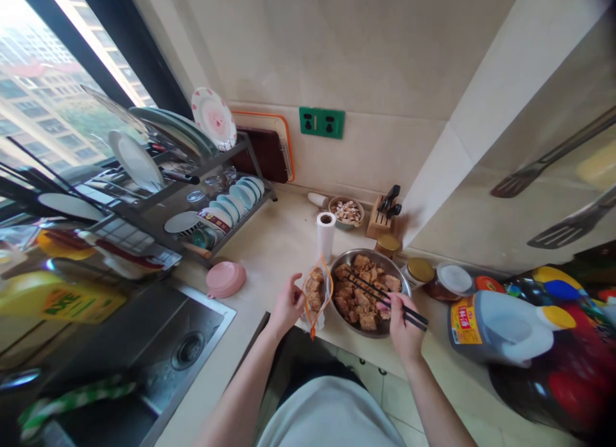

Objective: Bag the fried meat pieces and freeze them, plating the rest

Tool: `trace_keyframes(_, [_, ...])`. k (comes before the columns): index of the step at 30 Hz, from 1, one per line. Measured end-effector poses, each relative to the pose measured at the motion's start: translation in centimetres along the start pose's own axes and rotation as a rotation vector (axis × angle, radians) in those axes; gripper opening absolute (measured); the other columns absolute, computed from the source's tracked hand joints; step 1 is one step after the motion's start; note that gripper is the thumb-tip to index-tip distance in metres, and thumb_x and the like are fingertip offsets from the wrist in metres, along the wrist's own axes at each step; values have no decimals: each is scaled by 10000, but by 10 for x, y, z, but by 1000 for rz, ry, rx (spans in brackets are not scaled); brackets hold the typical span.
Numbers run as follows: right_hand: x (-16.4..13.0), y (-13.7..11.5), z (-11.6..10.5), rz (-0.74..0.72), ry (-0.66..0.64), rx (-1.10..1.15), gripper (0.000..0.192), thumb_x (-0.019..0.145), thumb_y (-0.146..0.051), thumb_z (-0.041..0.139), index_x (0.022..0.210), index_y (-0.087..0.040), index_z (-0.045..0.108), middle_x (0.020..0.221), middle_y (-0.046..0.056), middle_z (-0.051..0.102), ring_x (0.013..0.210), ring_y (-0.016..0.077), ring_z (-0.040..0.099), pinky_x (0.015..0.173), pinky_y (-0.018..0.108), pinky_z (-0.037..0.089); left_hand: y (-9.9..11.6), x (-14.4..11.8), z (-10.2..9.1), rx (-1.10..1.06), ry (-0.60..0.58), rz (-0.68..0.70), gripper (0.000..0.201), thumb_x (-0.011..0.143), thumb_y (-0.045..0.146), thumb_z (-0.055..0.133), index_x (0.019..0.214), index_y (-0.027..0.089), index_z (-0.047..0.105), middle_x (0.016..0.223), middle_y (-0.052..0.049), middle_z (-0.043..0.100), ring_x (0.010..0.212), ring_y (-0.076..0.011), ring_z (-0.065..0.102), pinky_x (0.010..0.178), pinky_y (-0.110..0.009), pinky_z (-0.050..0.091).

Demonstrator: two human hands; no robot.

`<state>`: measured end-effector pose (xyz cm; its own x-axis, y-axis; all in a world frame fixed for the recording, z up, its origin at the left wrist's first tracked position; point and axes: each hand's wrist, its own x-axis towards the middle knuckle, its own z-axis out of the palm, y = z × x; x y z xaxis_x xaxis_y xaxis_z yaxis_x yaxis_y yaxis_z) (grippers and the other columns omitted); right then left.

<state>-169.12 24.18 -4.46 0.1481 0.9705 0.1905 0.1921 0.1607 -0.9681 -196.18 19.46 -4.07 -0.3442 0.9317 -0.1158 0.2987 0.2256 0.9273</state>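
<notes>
Right hand (403,322) has its fingers closed around a pair of dark chopsticks (385,295), tips resting among the browned food pieces in a metal bowl (402,279) on the pale counter (269,248). Left hand (289,303) pinches the rim of a clear bag with an orange zip edge (317,293), held open just beside the bowl and already containing several pieces. A paper towel roll (326,235) stands behind the bag; jars and a large oil jug (500,328) sit to the right
</notes>
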Motion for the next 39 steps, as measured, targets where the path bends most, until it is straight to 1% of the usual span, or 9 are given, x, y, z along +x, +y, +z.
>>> trace_keyframes(3, [12, -8, -2, 55, 26, 29, 435, 868, -596, 526, 901, -173, 622, 726, 74, 691, 556, 198, 680, 541, 320, 593, -1, 0, 1, -12, 8, 5, 505, 718, 243, 480, 1218, 186, 433, 627, 95, 495, 425, -78, 459, 440, -203, 342])
trace_keyframes(9, [31, -19, -20, 77, 46, 124, 417, 800, -613, 613, 844, -203, 554, 712, 41, 676, 484, 165, 641, 486, 290, 568, -5, 1, 1, -13, 12, -6, 517, 720, 257, 477, 1227, 180, 416, 633, 94, 495, 428, -78, 454, 437, -203, 346])
trace_keyframes(14, [64, -15, -15, 231, 114, 284, 486, 722, -686, 628, 803, -213, 551, 575, -25, 626, 353, 133, 554, 347, 248, 483, -6, 1, 2, 15, 7, 10, 508, 721, 264, 458, 1220, 187, 410, 639, 94, 491, 435, -78, 461, 440, -202, 347])
trace_keyframes(19, [101, -5, -2, 429, 59, 338, 462, 670, -635, 694, 748, -203, 549, 496, -39, 595, 348, 141, 567, 334, 235, 481, -5, 0, 3, 22, 14, -9, 515, 718, 272, 459, 1222, 182, 405, 630, 96, 482, 428, -80, 451, 442, -206, 345])
trace_keyframes(21, [111, -3, -1, 530, 17, 333, 428, 678, -595, 706, 721, -198, 552, 485, -31, 594, 348, 142, 574, 341, 234, 492, -3, -1, 3, 28, 17, -14, 521, 717, 272, 464, 1226, 182, 404, 637, 91, 494, 431, -82, 457, 443, -208, 345])
trace_keyframes(23, [117, -1, -1, 580, -21, 330, 387, 693, -556, 710, 703, -199, 563, 483, -25, 595, 353, 143, 581, 355, 234, 507, -2, -2, 2, 32, 21, -19, 523, 714, 271, 471, 1226, 188, 408, 644, 88, 507, 436, -82, 467, 444, -207, 344])
trace_keyframes(28, [127, 3, 2, 604, -53, 322, 308, 740, -486, 692, 664, -215, 568, 464, -21, 587, 350, 151, 583, 342, 228, 498, 0, -3, 3, 10, 28, -32, 520, 706, 265, 479, 1216, 188, 417, 633, 89, 506, 431, -85, 459, 443, -210, 343])
trace_keyframes(33, [134, 3, 2, 614, -61, 302, 305, 805, -456, 631, 637, -214, 550, 435, 2, 596, 356, 158, 589, 359, 231, 510, -1, -2, 4, 16, 34, -38, 516, 708, 273, 478, 1214, 191, 415, 632, 94, 489, 427, -84, 442, 451, -213, 351])
trace_keyframes(39, [122, -1, 4, 572, -115, 280, 306, 777, -493, 656, 667, -232, 538, 457, -1, 618, 389, 180, 619, 387, 250, 529, 7, -1, 8, 146, 84, -71, 453, 757, 287, 472, 1195, 171, 453, 589, 91, 491, 438, -107, 464, 480, -232, 354])
